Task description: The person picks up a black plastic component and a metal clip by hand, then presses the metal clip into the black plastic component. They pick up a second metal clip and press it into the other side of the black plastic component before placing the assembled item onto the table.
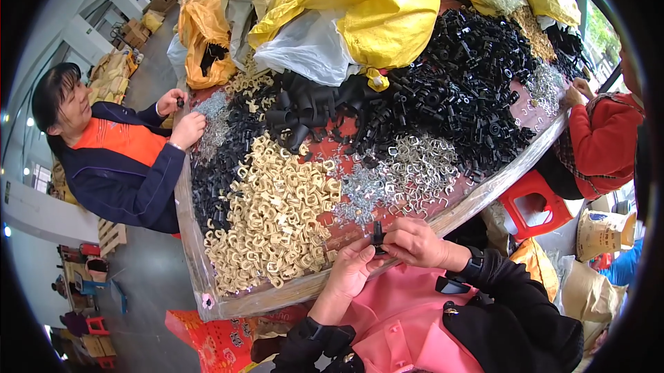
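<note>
A small black plastic fitting (377, 235) stands upright between my hands, just over the table's near edge. My left hand (351, 275) pinches its lower end between thumb and fingers. From the right, my right hand (417, 243) is closed with its fingertips against the fitting's side; whether a smaller piece is also in that pinch cannot be made out. Right beyond my hands lie a heap of small silver screws (361, 192) and a pile of U-shaped metal clips (423, 165). To the left spreads a large heap of beige plastic clips (273, 217).
Black plastic parts (463, 82) heap across the far table, below a yellow sack (360, 10). A wooden rim (484, 197) borders the table. One co-worker (121, 159) handles a small black piece at left; another in a red sleeve (605, 138) works at right, near a red stool (536, 203).
</note>
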### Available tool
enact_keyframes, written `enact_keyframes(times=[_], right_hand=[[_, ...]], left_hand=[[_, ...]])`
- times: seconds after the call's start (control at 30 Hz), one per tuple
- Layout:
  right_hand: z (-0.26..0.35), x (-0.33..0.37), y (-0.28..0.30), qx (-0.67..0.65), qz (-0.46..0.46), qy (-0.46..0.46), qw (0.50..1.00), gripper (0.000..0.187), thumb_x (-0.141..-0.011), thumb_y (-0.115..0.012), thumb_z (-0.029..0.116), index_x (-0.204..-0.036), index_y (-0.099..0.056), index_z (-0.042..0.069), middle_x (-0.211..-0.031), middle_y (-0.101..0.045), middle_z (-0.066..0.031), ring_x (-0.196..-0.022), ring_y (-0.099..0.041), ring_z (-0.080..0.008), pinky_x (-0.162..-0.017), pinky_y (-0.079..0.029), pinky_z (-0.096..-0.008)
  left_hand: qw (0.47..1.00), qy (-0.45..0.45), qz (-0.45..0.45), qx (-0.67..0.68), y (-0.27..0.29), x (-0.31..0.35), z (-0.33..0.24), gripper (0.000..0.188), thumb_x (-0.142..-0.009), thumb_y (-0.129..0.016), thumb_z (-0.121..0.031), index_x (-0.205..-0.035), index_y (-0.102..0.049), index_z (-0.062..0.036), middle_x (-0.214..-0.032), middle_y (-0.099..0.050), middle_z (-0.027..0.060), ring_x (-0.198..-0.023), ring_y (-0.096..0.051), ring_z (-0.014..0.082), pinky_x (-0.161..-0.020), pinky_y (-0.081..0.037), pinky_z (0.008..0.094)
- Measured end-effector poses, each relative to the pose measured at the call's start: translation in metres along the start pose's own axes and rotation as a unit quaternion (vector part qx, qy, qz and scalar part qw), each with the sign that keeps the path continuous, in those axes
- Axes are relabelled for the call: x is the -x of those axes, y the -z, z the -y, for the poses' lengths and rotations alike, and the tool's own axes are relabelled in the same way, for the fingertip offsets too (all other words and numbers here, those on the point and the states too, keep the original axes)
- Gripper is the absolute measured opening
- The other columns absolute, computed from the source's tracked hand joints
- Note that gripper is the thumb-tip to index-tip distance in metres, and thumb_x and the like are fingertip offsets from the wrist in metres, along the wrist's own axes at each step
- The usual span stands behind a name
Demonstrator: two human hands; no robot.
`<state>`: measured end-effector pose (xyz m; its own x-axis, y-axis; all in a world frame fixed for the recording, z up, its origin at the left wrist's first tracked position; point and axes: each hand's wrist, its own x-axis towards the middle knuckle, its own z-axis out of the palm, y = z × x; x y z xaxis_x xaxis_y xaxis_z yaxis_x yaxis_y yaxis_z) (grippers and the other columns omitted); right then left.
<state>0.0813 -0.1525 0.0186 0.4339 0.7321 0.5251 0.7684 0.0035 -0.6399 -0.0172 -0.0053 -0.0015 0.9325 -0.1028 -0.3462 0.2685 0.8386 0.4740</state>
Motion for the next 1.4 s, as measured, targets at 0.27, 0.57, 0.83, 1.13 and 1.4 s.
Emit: enact_keyframes(times=[0.27, 0.57, 0.83, 1.13, 1.4], right_hand=[[0.003, -0.001, 0.0, -0.062, 0.004, -0.039, 0.997, 0.015, -0.071, -0.062, 0.01, -0.075, -0.048, 0.005, -0.067, -0.045, -0.0064, -0.057, -0.05, -0.0215, -0.047, -0.04, -0.0291], [-0.015, -0.011, -0.005, -0.229, 0.138, -0.211, 0.94, 0.014, -0.075, -0.059, 0.012, -0.076, -0.049, 0.003, -0.066, -0.05, -0.0087, -0.06, -0.052, -0.0199, -0.051, -0.04, -0.0288], [-0.074, -0.112, -0.02, 0.049, 0.159, -0.025, 0.986, 0.013, -0.072, -0.056, 0.012, -0.082, -0.053, 0.004, -0.072, -0.053, -0.0102, -0.066, -0.054, -0.0279, -0.055, -0.043, -0.0366], [-0.11, -0.137, -0.077, 0.246, 0.084, -0.069, 0.963, 0.014, -0.071, -0.058, 0.015, -0.079, -0.053, 0.005, -0.065, -0.05, -0.0092, -0.06, -0.055, -0.0238, -0.051, -0.043, -0.0345], [-0.045, -0.09, -0.041, -0.393, 0.071, -0.349, 0.848, 0.01, -0.08, -0.054, 0.015, -0.082, -0.052, 0.005, -0.072, -0.056, -0.0021, -0.06, -0.051, -0.009, -0.05, -0.042, -0.0232]], left_hand=[[0.999, -0.002, -0.025, -0.03, -0.002, 0.002, 0.0, 0.023, -0.079, -0.055, -0.006, -0.101, -0.053, 0.0009, -0.091, -0.059, 0.009, -0.078, -0.058, 0.0145, -0.067, -0.05, 0.0232], [0.997, -0.034, -0.052, -0.039, 0.011, 0.011, -0.011, 0.023, -0.079, -0.053, -0.005, -0.101, -0.052, 0.0032, -0.093, -0.058, 0.0131, -0.08, -0.059, 0.0198, -0.065, -0.05, 0.0224], [0.988, -0.089, -0.128, 0.0, 0.031, 0.024, -0.04, 0.023, -0.079, -0.055, -0.004, -0.1, -0.053, 0.0023, -0.093, -0.058, 0.0117, -0.081, -0.059, 0.0213, -0.064, -0.049, 0.0218], [0.983, -0.116, -0.144, 0.01, 0.038, 0.024, -0.047, 0.019, -0.081, -0.052, -0.006, -0.097, -0.052, 0.002, -0.095, -0.057, 0.0166, -0.082, -0.059, 0.0233, -0.066, -0.051, 0.0245], [0.972, -0.208, -0.089, 0.068, 0.035, 0.006, -0.039, 0.016, -0.08, -0.053, -0.008, -0.094, -0.054, -0.0016, -0.096, -0.057, 0.0125, -0.092, -0.055, 0.0221, -0.079, -0.046, 0.0296]])
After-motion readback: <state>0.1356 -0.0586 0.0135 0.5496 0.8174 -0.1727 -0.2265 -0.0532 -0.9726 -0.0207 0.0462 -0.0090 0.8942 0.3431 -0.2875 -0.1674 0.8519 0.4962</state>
